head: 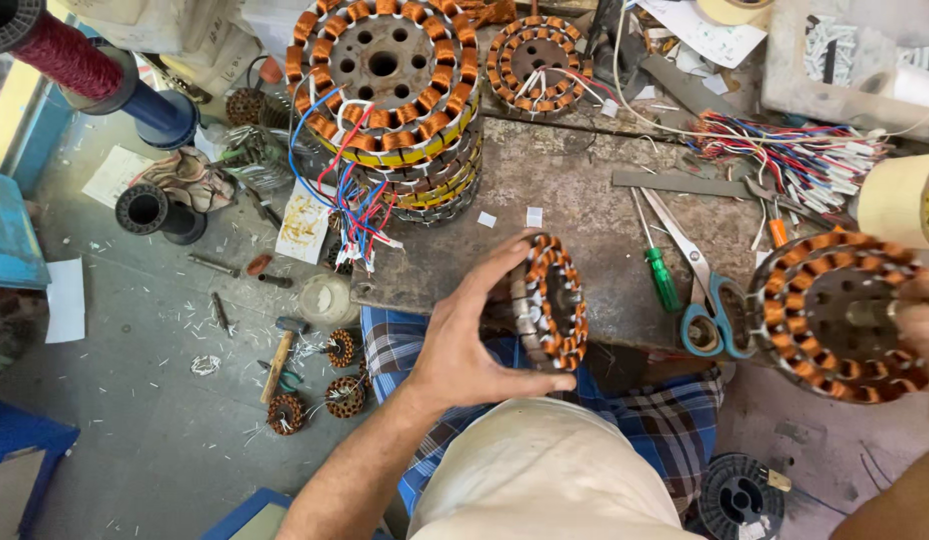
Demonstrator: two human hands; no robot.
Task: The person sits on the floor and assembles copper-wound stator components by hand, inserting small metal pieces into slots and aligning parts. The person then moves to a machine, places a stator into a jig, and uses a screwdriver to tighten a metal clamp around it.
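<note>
Two copper-wound motor cores sit in a worker's bare hands above a worn bench. The left hand (465, 350) grips a small core (550, 300) turned on edge, thumb curled under its near rim and fingers spread over its far rim, at the near edge of the bench (585, 200). The right hand (925, 325), mostly cut off at the right border, holds a larger core (840, 315) with its flat face toward the camera; the thumb lies across its right rim, and the rest of the grasp cannot be made out. Between the two cores lie blue-handled scissors (710, 300) and a green-handled screwdriver (660, 265). Farther back on the bench stands a stack of cores (390, 90) trailing red, blue and white wires (355, 200), with one more core (538, 62) to its right. A bundle of coloured leads (795, 150) and a roll of tape (900, 200) sit far right. On the floor to the left lie a hammer (280, 360), small wound coils (340, 390) and a blue spool (160, 110).
</note>
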